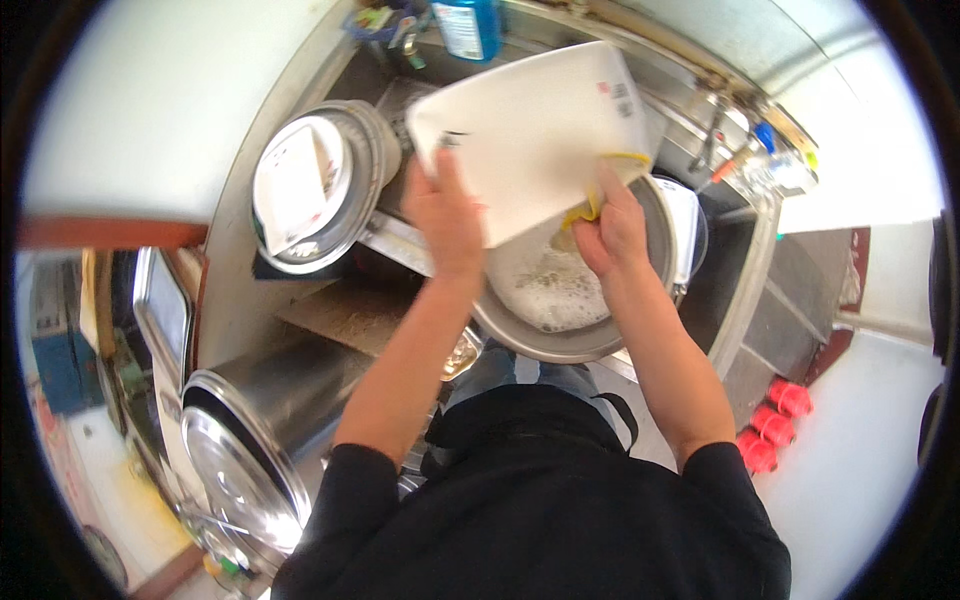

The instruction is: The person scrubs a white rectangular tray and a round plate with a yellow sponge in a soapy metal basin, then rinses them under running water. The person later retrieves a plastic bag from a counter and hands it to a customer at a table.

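Head view: hands [447, 228] closed, left on white tray [535, 135], right on yellow cloth [582, 213]; basin [568, 347] beneath, dishes [290, 187] nearby.

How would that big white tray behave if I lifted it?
The white tray seems stiff, its flat face showing no sag in the left hand. It may be slippery, with foamy water in the basin beneath it. Being broad, it could tip if lifted by one edge.

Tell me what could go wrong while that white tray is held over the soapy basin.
The white tray could slip from the left hand if wet, perhaps splashing suds out of the basin. The stacked dishes at left might be knocked if the tray swings that way.
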Tool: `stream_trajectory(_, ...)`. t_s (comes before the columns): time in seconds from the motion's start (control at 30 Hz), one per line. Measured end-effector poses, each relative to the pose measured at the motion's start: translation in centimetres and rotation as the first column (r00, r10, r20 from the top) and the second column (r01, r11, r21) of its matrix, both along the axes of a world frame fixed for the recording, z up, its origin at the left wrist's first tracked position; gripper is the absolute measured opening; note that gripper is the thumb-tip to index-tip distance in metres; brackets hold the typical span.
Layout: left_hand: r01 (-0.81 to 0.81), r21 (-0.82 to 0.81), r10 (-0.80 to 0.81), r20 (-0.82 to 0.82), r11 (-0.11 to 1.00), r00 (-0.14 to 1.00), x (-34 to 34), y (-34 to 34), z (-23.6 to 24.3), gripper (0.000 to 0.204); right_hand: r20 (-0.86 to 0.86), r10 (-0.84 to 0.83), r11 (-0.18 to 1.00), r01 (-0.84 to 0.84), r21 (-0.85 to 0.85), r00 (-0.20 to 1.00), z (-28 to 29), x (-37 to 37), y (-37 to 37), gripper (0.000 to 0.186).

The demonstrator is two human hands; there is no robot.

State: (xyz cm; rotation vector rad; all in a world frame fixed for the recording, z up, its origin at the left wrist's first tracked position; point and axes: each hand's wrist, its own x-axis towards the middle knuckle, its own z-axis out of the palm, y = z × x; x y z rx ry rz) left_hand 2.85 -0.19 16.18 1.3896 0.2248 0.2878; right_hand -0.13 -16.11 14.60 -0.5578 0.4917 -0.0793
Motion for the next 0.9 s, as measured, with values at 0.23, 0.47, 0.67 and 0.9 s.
stream_trajectory(0.23, -0.002, -0.287, -0.009, -0.040, 0.958, 0.999, -1.5, -6.7, -0.6, 0.046, -0.028, 0.092, 0.985, -0.095, -0.146, 0.995, 0.2, -3.0, 3.8, 0.034)
stream_trajectory(0.47, 0.416, -0.292, -0.488, -0.247, 0.861, 0.837, -3.8, -2.2, -3.0, 0.064, -0.055, 0.011, 0.621, -0.050, -0.782, 0.998, -4.5, -5.4, -4.3, 0.026)
stream_trajectory(0.67, 0.388, -0.626, -0.571, -0.112, 0.676, 0.814, -3.3, 0.9, 6.4, 0.063, 0.016, 0.168, -0.202, 0.050, -0.978, 0.986, -4.6, -8.1, -6.3, 0.025)
stream_trajectory(0.9, 0.246, -0.694, -0.598, -0.324, 0.677, 0.733, -2.3, 5.3, 3.5, 0.036, 0.098, 0.573, -0.382, 0.371, -0.847, 0.813, -3.3, -8.3, -4.5, 0.059)
